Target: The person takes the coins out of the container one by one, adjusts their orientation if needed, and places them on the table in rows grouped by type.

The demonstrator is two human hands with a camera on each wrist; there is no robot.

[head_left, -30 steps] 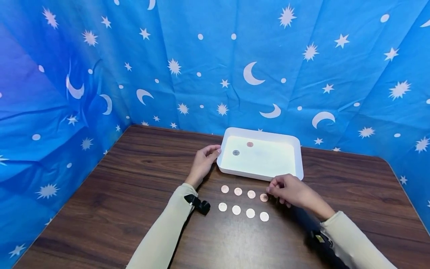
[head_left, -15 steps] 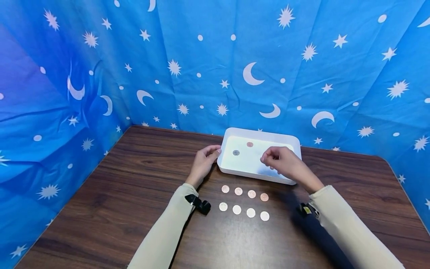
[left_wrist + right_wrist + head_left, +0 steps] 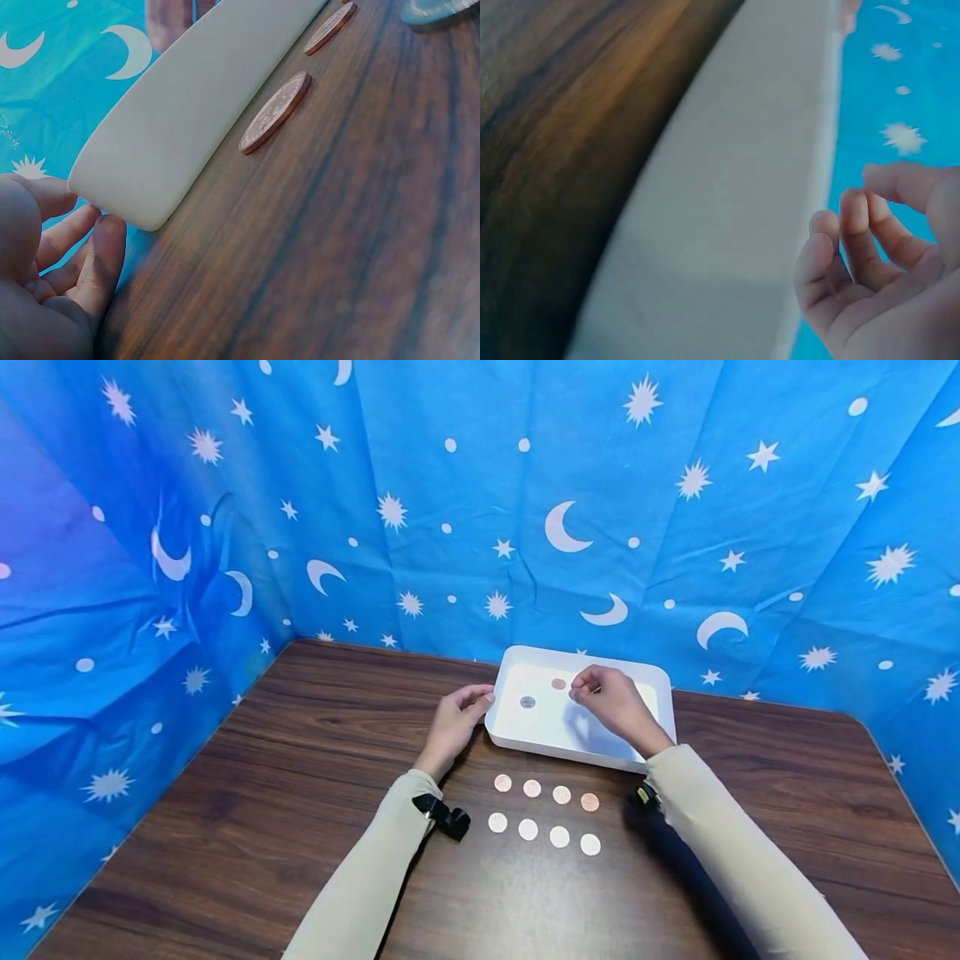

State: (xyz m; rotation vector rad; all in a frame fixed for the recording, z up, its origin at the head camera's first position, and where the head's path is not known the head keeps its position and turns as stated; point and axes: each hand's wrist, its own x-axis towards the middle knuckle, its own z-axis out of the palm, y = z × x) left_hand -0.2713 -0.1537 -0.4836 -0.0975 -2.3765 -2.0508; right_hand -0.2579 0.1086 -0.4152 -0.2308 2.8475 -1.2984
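My left hand (image 3: 452,727) holds the left end of a shallow white tray (image 3: 555,748), thumb and fingers at its rim. Over the tray floor hovers my right hand (image 3: 617,703), fingers loosely bent, and the right wrist view shows nothing between the fingertips. Just left of those fingertips lies a copper coin (image 3: 558,684) inside the tray. A darker grey coin (image 3: 528,702) lies nearer the tray's left end. On the table before the tray are two rows of coins: copper ones (image 3: 561,795) in the far row, pale shiny ones (image 3: 558,837) in the near row.
The dark wooden table (image 3: 300,760) ends at a blue curtain (image 3: 450,510) with white moons and stars, behind the tray and along the left. Black wrist straps (image 3: 442,815) sit on both sleeves.
My right hand has left the right end of the copper row, moved up over the tray, then across to its copper coin. The left hand and the coins stay put.
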